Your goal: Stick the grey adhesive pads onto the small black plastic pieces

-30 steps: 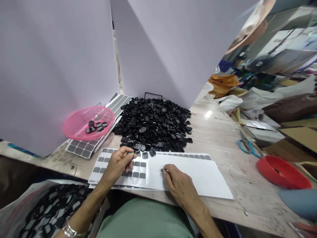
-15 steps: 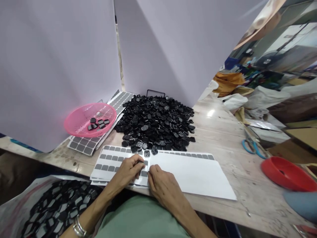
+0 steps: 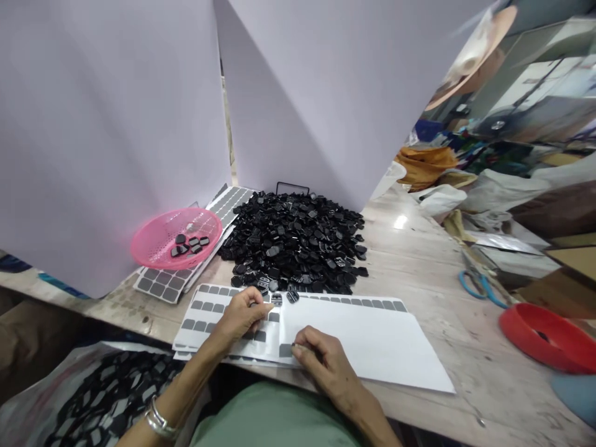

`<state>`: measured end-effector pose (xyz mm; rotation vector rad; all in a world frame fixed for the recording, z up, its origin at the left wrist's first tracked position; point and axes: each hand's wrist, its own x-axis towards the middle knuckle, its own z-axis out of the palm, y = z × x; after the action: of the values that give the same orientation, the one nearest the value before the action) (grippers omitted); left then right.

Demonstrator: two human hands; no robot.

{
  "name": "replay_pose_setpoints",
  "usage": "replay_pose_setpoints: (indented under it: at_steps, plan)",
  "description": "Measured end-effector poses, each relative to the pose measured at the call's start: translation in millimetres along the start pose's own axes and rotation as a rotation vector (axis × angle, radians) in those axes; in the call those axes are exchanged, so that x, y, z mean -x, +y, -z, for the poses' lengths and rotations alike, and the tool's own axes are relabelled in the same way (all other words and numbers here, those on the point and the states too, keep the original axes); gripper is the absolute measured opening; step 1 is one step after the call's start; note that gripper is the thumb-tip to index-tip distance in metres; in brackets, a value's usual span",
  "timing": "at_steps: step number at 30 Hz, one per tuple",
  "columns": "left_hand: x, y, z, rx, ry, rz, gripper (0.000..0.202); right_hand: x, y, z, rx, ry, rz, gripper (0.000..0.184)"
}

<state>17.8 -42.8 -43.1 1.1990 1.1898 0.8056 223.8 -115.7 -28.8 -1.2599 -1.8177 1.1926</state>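
My left hand (image 3: pixel 242 315) rests over the sheet of grey rounded stickers (image 3: pixel 201 305), its thumb stretched toward a black slotted plastic piece (image 3: pixel 276 300) and its index finger slightly apart from the thumb. The fingertips are at that piece's left edge; firm contact cannot be made out. Another slotted piece (image 3: pixel 293 297) lies just to the right. Thumb and index finger of my right hand (image 3: pixel 323 363) pinch a grey sticker (image 3: pixel 285 351) above the white part of the sheets. Behind them rises a big heap of black plastic pieces (image 3: pixel 298 239).
A pink perforated basket (image 3: pixel 144 245) with several pieces stands on more sticker sheets (image 3: pixel 161 285) at left. Below the table edge is a bag (image 3: pixel 28 379) of black-and-grey pieces. Blue-handled scissors (image 3: pixel 484 292) and a red bowl (image 3: pixel 549 329) lie right. Pale panels (image 3: pixel 288 81) enclose the back.
My right hand has drawn back to the right with a grey sticker from the sheet's lower row. The left hand has shifted up toward the slotted piece. The view has tilted slightly.
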Motion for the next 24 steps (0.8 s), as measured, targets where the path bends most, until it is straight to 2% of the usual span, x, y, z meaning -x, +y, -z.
replay_pose_setpoints:
  at_steps: [3, 5, 8, 15, 18, 21, 22, 24]
  plan:
    - [-7, 9, -8.3, -0.434, 0.041, -0.192, 0.014, 10, 5, 4, -0.015, 0.017, -0.042, 0.025]
    - [-12, 13, -15.6, -0.735, 0.023, -0.281, 0.017, 15, 7, 6, -0.017, 0.034, -0.053, 0.025]
    - [-17, 14, -22.5, -0.919, -0.033, -0.305, 0.016, 20, 8, 9, -0.017, 0.064, -0.073, 0.027]
    - [-12, 12, -25.5, -0.982, -0.021, -0.275, 0.008, 20, 12, 10, -0.066, 0.111, -0.092, 0.027]
    - [-4, 14, -30.6, -0.941, -0.001, -0.316, 0.010, 17, 13, 8, -0.141, 0.110, -0.129, 0.034]
    - [1, 13, -34.3, -0.728, 0.004, -0.393, 0.006, 15, 14, 6, -0.179, 0.090, -0.159, 0.040]
    - [1, 12, -35.1, -0.621, 0.011, -0.380, 0.006, 15, 15, 5, -0.183, 0.085, -0.161, 0.041]
    - [1, 9, -37.3, -0.377, 0.005, -0.258, 0.009, 15, 15, 4, -0.202, 0.075, -0.153, 0.045]
